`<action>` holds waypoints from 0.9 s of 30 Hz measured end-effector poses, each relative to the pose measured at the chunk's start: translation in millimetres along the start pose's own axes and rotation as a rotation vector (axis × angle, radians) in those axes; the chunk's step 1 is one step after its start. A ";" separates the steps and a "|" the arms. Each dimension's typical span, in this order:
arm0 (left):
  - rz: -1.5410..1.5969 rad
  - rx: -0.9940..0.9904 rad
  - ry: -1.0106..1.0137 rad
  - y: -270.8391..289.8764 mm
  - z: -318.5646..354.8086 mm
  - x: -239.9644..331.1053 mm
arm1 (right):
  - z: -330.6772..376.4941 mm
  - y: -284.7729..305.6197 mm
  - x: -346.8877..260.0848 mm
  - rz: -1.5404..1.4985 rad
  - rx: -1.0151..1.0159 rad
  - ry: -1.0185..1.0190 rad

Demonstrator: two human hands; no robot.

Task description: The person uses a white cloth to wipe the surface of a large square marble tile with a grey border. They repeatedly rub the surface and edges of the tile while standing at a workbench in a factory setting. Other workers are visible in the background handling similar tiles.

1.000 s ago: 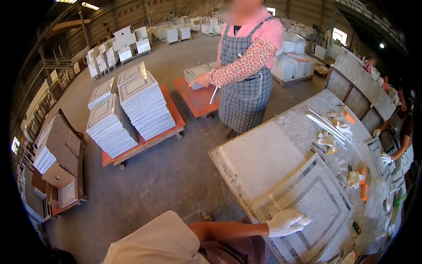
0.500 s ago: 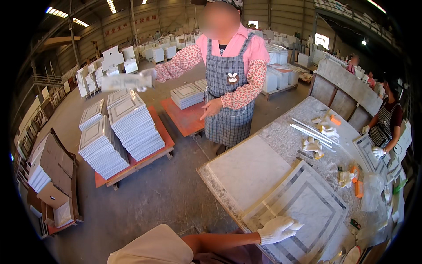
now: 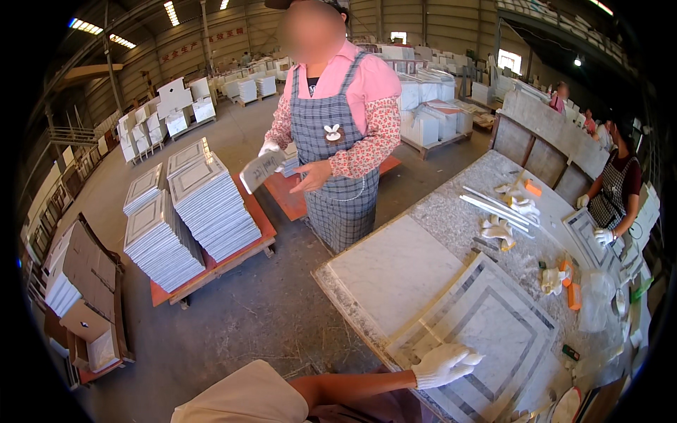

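My left hand (image 3: 446,366), in a white knitted glove, rests on a framed marble panel (image 3: 493,331) on the workbench. Its fingers are stretched out and loosely together, with nothing in them. The panel is white with grey inlaid bands and lies flat. My right hand does not show. Across the bench corner stands a co-worker in a checked apron (image 3: 326,127). Their gloved hand holds a grey-white slab (image 3: 259,170) with marks on it, and their bare hand (image 3: 310,175) is beside it.
A plain white slab (image 3: 395,261) lies beside the panel. Gloves (image 3: 498,231), white strips (image 3: 493,211) and orange blocks (image 3: 533,187) lie farther along the bench. Stacked panels (image 3: 211,218) stand on a red pallet (image 3: 243,266) at left. Another person (image 3: 612,187) works at right.
The co-worker has drawn the slab in from their outstretched arm to waist height, near their bare hand. They also appear farther left. My left hand stays on the panel.
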State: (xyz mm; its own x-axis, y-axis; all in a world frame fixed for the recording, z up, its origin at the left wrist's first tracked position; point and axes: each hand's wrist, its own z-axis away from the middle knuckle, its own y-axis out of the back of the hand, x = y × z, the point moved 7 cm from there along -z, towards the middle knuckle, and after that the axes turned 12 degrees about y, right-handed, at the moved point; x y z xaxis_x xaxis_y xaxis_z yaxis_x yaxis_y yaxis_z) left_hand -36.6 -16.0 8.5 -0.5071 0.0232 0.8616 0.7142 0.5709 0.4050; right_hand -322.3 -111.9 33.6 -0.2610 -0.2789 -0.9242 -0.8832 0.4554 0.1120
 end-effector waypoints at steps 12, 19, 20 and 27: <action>0.139 0.087 -0.018 16.6 -0.4 9.1 | -6.6 9.8 59.1 -0.069 -0.032 -0.069; 0.154 0.064 0.177 2.6 -6.4 -4.1 | -26.7 11.3 63.1 -0.282 -0.196 -0.134; 0.116 0.030 0.199 2.0 -7.1 -0.3 | -31.6 15.0 58.5 -0.273 -0.258 -0.130; 0.105 -0.064 0.299 0.3 -4.8 -4.7 | -35.9 -11.5 30.4 -0.445 -0.531 -0.230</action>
State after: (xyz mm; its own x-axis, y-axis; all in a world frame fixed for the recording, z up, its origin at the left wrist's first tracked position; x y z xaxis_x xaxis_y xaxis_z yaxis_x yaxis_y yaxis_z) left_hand -31.7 -19.9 6.1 -0.2715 -0.1679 0.9477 0.7888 0.5254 0.3190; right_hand -334.1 -156.0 17.3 0.2038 -0.1308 -0.9702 -0.9717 -0.1480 -0.1842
